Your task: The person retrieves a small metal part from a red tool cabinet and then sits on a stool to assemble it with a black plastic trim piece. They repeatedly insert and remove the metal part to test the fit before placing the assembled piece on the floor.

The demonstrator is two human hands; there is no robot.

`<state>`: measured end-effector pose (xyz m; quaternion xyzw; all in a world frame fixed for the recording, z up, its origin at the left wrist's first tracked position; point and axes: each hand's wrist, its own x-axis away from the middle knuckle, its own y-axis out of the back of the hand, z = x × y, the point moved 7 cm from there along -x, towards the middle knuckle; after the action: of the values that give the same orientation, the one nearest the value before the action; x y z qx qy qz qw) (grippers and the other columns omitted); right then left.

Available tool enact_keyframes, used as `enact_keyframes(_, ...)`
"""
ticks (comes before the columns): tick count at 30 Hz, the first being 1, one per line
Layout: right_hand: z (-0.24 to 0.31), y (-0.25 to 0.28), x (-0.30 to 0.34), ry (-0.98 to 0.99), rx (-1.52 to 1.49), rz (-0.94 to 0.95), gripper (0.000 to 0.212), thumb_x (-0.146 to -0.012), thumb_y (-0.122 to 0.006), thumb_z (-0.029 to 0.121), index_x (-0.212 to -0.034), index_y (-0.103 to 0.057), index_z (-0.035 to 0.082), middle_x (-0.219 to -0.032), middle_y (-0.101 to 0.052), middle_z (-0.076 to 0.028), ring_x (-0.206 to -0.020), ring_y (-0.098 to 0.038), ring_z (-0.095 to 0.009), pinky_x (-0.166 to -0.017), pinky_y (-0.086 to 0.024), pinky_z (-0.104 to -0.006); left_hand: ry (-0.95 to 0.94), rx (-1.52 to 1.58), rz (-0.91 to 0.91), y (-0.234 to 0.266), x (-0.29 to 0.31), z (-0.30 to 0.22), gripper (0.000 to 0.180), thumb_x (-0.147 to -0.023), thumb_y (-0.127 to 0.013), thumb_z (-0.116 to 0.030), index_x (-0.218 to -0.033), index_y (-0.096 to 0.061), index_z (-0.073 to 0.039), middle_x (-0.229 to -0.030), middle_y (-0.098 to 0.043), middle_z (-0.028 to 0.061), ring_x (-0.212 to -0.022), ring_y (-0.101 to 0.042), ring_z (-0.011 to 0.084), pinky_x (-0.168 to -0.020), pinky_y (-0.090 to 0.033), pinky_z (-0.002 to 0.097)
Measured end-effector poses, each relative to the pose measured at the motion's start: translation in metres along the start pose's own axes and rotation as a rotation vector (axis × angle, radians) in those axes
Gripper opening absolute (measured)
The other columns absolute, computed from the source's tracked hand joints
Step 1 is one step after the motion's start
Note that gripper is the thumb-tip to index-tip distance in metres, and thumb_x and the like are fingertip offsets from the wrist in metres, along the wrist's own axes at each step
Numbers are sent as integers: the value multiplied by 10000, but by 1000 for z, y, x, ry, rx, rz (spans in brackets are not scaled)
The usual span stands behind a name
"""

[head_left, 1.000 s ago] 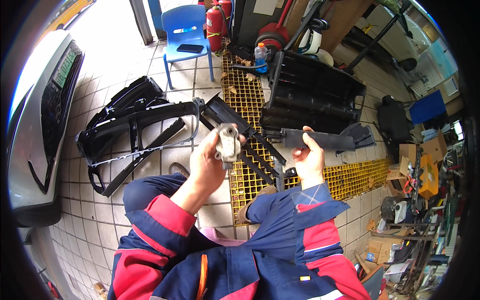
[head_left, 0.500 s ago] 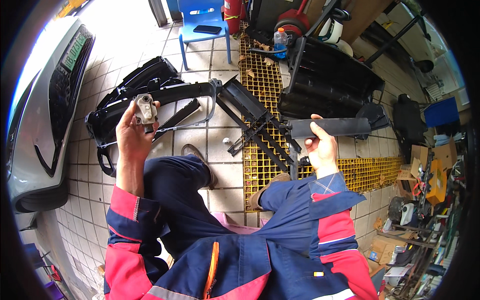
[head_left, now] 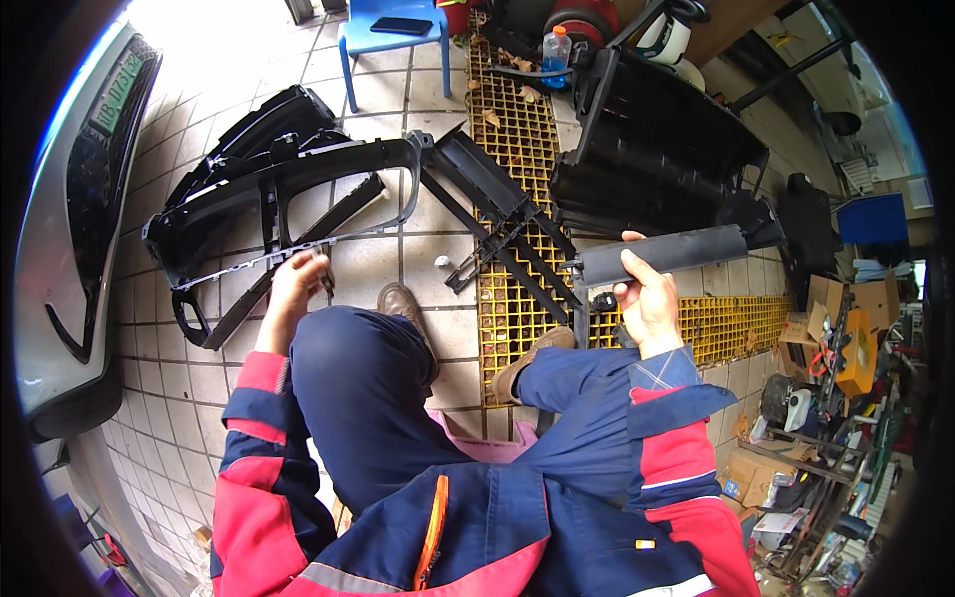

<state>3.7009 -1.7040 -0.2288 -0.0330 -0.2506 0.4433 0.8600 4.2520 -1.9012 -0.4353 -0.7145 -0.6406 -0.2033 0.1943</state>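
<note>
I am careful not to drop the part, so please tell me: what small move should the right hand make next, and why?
Probably the right hand should shift a little toward the middle of the dark strip: it grips nearer the strip's left end, and the longer portion reaches out to the right with no other hand on it.

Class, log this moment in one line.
left hand: holds small part, mostly hidden | right hand: holds black strip | phone: on chair
</note>
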Motion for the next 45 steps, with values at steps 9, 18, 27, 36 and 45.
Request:
enact_keyframes(9, -27, 22, -8, -60, 66, -76, 370, -1027, -696, 37, -1391, -632, 36, -1110, -695, -71, -811, -675, -109, -611, -552, -219, 56, -545, -151, -25, -52, 171, 506, -811, -915, -98, -1254, -709, 31, -1059, -793, 169, -951, -770, 255, -896, -613, 381)
enact_keyframes(18, -160, 38, -56, -224, 70, -238, 368, -1005, -725, 4, -1361, -658, 71, -1097, -689, -49, -817, -669, -128, -628, -559, -255, -216, -1176, -203, -66, -88, 170, 545, -771, -922, -179, -1254, -688, -87, -1217, -697, 175, -1195, -647, 406, -1039, -537, 492)
enact_keyframes(27, -247, 26, -85, -323, 21, -202, 362, -1026, -718, 29, -1379, -662, 91, -1108, -697, -52, -815, -663, -104, -640, -548, -247, -223, -1335, -212, -79, -82, 159, 632, -737, -927, -278, -1290, -674, -107, -1325, -647, 158, -1254, -595, 394, -1077, -470, 517)
enact_keyframes(36, -269, 13, -91, -366, 64, -181, 398, -1016, -730, 41, -1403, -641, 63, -1104, -692, -34, -840, -673, -103, -646, -547, -240, -560, -1008, 91, -194, -79, 124, 344, -814, -862, -152, -1127, -722, -116, -1095, -682, 109, -1069, -647, 358, -955, -513, 462)
enact_keyframes(45, -271, 17, -91, -381, 69, -206, 374, -995, -761, 39, -1354, -655, 51, -1071, -698, -41, -779, -663, -126, -624, -548, -251, -721, -1110, 128, -239, -103, 126, 754, -798, -885, -188, -1473, -559, -103, -1498, -576, 157, -1482, -497, 368, -1253, -345, 602)
